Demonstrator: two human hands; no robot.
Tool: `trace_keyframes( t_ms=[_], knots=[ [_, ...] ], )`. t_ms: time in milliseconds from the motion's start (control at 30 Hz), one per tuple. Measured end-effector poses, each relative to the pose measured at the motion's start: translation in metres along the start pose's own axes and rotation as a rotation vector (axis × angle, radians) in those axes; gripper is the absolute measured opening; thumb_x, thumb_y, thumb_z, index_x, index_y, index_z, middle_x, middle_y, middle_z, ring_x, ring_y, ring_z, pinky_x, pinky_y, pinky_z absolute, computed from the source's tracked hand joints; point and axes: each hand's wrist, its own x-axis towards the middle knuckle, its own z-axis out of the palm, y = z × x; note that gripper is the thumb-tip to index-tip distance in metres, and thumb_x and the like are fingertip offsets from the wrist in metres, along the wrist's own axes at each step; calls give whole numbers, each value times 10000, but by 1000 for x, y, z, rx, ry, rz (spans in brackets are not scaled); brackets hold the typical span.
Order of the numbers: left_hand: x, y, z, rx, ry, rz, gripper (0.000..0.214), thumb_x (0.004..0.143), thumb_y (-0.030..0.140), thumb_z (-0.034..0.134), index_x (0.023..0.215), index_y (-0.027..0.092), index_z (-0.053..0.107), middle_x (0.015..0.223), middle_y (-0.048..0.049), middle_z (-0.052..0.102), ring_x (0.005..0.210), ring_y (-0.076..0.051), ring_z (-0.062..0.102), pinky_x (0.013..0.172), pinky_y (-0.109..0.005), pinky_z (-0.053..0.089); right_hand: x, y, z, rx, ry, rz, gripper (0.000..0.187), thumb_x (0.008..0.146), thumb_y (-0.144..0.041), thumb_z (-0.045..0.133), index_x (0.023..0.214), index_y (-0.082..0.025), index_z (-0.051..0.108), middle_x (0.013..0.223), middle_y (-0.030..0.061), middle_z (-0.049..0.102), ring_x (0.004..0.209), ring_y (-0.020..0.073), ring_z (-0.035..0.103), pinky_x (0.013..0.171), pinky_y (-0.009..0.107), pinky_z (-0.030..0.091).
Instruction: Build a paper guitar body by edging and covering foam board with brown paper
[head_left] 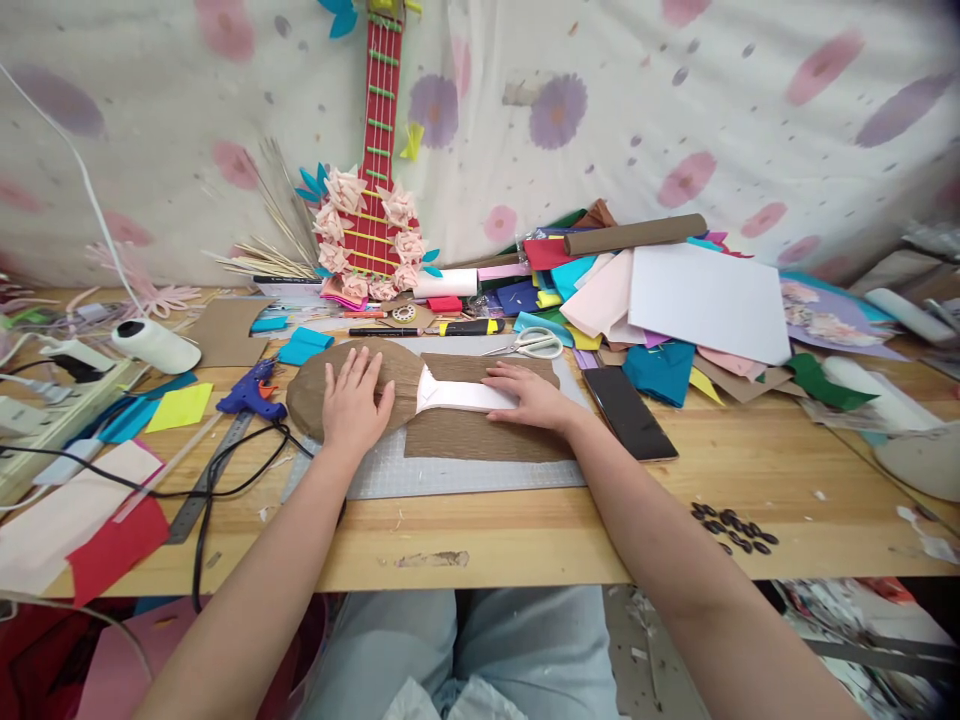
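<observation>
A rounded form covered in brown crepe paper (401, 372) lies on the grey cutting mat (450, 482). My left hand (356, 395) rests flat on its top with the fingers spread. From its right side runs a white neck strip (465, 396), lying over a flat sheet of brown crepe paper (480, 438). My right hand (532, 395) lies across the right end of that strip, fingers stretched out and slightly apart; its palm side is hidden. Close to my right hand are white-handled scissors (536, 343) and a black phone (628, 412).
A blue glue gun (251, 392) and its black cable lie left of the mat, beside a steel ruler (202, 490). At the back stands a red paper guitar (379, 200) with pink flowers. Coloured paper (660, 370) is heaped at right, near several small black pieces (733, 528).
</observation>
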Motion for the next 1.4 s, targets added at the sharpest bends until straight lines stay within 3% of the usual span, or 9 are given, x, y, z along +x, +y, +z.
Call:
trace_keyframes(
  t_ms=[100, 200, 333, 467, 700, 1400],
  knots=[
    [-1, 1, -1, 28, -111, -3, 566, 879, 477, 322, 1341, 174, 447, 1433, -89, 394, 1358, -257, 293, 1123, -508, 152, 1, -2, 2, -21, -67, 6, 642, 783, -486, 585, 1330, -169, 471, 1399, 126, 434, 1327, 276, 350, 1109, 491, 242],
    [-1, 2, -3, 56, -141, -4, 617, 866, 529, 318, 1347, 162, 438, 1438, -91, 386, 1353, -261, 297, 1124, -504, 146, 2, -1, 4, -41, -59, 7, 629, 791, -485, 576, 1323, -165, 477, 1395, 132, 439, 1327, 283, 348, 1101, 499, 250],
    [-2, 3, -2, 66, -132, -5, 619, 866, 528, 311, 1346, 159, 439, 1431, -89, 400, 1347, -260, 306, 1125, -494, 149, 2, -2, 7, -58, 68, -44, 648, 779, -557, 562, 1304, -183, 496, 1393, 118, 445, 1352, 299, 293, 1100, 527, 225],
    [-2, 3, -1, 68, -132, -3, 621, 863, 527, 315, 1344, 154, 441, 1429, -96, 401, 1344, -263, 307, 1123, -492, 146, 5, -14, 14, -55, 146, -145, 691, 803, -586, 509, 1360, -188, 420, 1412, 105, 423, 1354, 265, 298, 1108, 489, 227],
    [-2, 2, 3, 46, -102, -3, 604, 853, 517, 345, 1337, 171, 451, 1424, -101, 408, 1334, -275, 323, 1116, -498, 151, 8, -34, 25, -143, 28, -121, 715, 810, -619, 466, 1368, -175, 413, 1430, 140, 387, 1310, 282, 369, 1090, 484, 260],
    [-2, 1, 3, 32, -83, 5, 612, 842, 526, 372, 1332, 170, 456, 1412, -111, 423, 1329, -282, 330, 1113, -498, 156, 9, -33, 23, -145, 12, -115, 710, 810, -626, 462, 1370, -193, 409, 1426, 138, 395, 1308, 285, 370, 1081, 480, 268]
  ],
)
